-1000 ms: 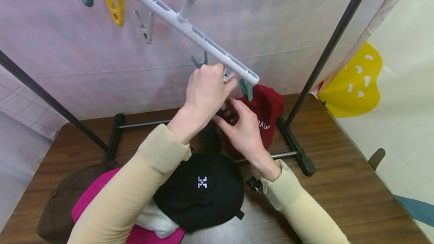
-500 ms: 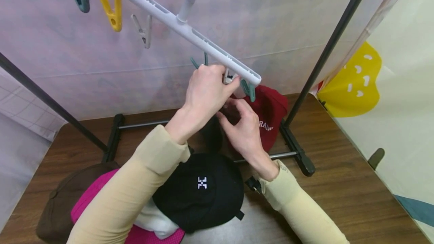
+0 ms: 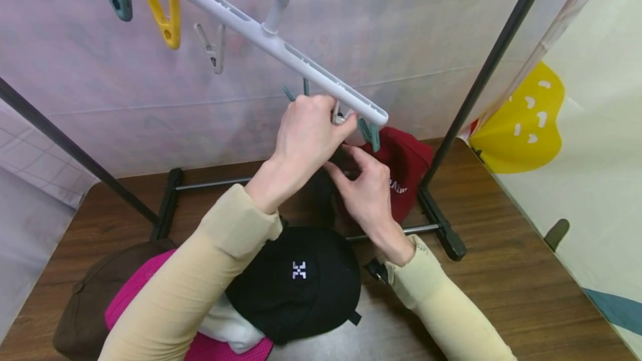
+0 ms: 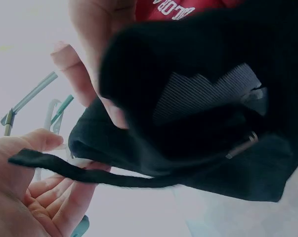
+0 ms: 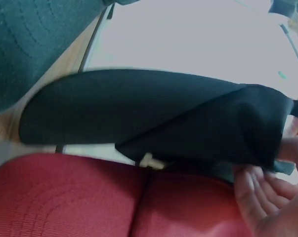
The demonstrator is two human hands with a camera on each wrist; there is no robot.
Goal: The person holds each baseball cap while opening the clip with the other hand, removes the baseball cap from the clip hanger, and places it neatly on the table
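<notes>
A black cap [image 4: 203, 113] is held up between both hands, just under the lower end of a white clip hanger [image 3: 281, 49]. The left hand [image 3: 306, 135] is raised to a grey clip [image 3: 340, 117] on that hanger, with its fingers curled around the clip; the cap's strap [image 4: 84, 173] is seen lying across this palm in the left wrist view. The right hand [image 3: 366, 185], just below the left, is closed on the cap's edge. A red cap [image 3: 403, 169] is hung from a green clip [image 3: 370, 132] just beyond the right hand. Another black cap [image 3: 296, 283] is lying on the desk [image 3: 501, 272] beneath both forearms.
</notes>
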